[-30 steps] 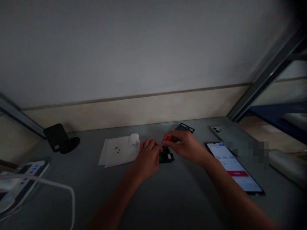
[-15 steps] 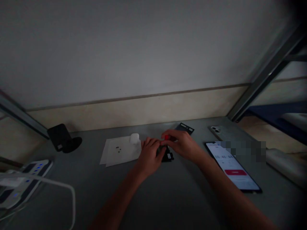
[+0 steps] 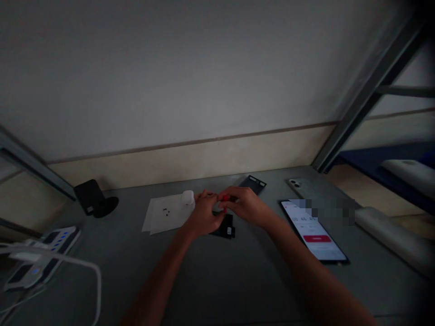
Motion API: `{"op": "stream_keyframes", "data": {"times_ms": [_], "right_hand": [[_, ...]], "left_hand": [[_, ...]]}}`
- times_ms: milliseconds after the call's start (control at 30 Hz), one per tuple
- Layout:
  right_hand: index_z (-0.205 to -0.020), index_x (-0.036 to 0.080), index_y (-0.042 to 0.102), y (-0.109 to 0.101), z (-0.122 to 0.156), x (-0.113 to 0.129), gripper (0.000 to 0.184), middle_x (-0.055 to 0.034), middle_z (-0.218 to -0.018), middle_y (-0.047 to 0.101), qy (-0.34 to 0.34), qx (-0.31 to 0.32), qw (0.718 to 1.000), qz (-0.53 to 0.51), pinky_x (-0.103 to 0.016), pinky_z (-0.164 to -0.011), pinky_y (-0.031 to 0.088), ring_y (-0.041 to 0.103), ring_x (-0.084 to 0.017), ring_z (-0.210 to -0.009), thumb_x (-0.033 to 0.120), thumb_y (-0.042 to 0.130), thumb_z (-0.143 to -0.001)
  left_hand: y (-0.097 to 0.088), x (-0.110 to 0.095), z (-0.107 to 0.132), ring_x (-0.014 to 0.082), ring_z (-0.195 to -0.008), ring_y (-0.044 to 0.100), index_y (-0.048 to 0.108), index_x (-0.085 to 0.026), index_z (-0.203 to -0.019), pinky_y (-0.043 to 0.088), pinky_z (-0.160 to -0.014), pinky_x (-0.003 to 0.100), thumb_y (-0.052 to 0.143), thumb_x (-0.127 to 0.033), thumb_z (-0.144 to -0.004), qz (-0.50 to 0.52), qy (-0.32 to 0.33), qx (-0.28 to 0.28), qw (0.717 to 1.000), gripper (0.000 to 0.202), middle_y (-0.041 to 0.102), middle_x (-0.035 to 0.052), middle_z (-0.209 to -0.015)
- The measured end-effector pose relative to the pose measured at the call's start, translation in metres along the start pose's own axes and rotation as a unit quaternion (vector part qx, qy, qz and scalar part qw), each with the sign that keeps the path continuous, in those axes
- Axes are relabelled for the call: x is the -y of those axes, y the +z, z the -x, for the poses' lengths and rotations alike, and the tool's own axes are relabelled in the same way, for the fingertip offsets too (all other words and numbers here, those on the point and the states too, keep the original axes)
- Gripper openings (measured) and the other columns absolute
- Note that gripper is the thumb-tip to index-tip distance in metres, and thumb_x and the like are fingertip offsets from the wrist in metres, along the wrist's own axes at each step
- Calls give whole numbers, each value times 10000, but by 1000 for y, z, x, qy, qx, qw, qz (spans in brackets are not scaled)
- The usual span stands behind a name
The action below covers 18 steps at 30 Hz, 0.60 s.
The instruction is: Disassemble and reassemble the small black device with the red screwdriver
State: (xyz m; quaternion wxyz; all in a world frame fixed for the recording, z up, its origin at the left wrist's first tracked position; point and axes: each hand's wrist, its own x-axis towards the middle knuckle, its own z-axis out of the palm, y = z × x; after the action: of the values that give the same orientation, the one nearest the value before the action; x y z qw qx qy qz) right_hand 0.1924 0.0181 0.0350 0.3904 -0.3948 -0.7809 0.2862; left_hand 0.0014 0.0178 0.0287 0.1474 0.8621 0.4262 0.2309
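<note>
In the middle of the desk, my right hand (image 3: 243,204) is closed on a small red tool (image 3: 224,198), perhaps a screwdriver; its tip is hidden. My left hand (image 3: 204,215) is beside it with bent fingers, almost touching the right fingertips. What the left fingers grip is hidden. Under and just right of my left hand lies a flat black part (image 3: 222,230) with a small white label. To the left, tiny dark pieces that look like screws (image 3: 166,211) lie on white sheets of paper (image 3: 158,222).
A white earbud case (image 3: 187,197) stands on the paper. Behind my right hand is a dark flat panel (image 3: 254,184). Further right lie a lit phone (image 3: 312,231) and another phone (image 3: 306,184). On the left are a black stand (image 3: 90,199) and a power strip with a white cable (image 3: 97,276).
The view has shifted a little. My hands have drawn slightly apart from the black part, so more of it shows. The red tool stays in my right hand.
</note>
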Motion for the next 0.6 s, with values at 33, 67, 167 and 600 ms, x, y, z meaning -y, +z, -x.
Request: {"op": "stream_keyframes", "data": {"times_ms": [33, 67, 167, 600], "right_hand": [[-942, 191, 749, 0, 0, 2, 96, -30, -887, 758, -4, 1, 1000, 11, -269, -742, 498, 677, -154, -760, 242, 685, -891], [-945, 197, 749, 0, 0, 4, 95, -29, -901, 760, -10, 3, 1000, 22, -271, -756, 495, 680, -153, -769, 238, 675, -902], [-954, 213, 747, -2, 0, 11, 106, -30, -924, 760, -28, 19, 999, 42, -275, -770, 492, 689, -157, -791, 215, 648, -920], [-933, 204, 740, -18, 2, 9, 231, -42, -920, 734, -29, 2, 997, 71, -272, -770, 478, 672, -168, -815, 56, 572, -875]], "left_hand": [[-2, -1, 1, 246, -1056, 565, 677, -200, -1009, 374, -948, 415, 679, -203, -836, 8, -4, 1, 1000, 173, 701, 44, -1008], [-2, -1, 2, 245, -1048, 569, 672, -196, -1009, 379, -951, 415, 693, -226, -831, 17, -7, 3, 1000, 181, 696, 45, -1008], [0, -2, 8, 255, -1069, 561, 681, -212, -1018, 381, -965, 426, 711, -276, -842, 18, 1, 23, 1000, 190, 701, 45, -1067], [42, -13, 3, 253, -1108, 563, 656, -206, -1081, 384, -942, 422, 621, -236, -930, -21, -66, -106, 992, 158, 690, 55, -1128]]}}
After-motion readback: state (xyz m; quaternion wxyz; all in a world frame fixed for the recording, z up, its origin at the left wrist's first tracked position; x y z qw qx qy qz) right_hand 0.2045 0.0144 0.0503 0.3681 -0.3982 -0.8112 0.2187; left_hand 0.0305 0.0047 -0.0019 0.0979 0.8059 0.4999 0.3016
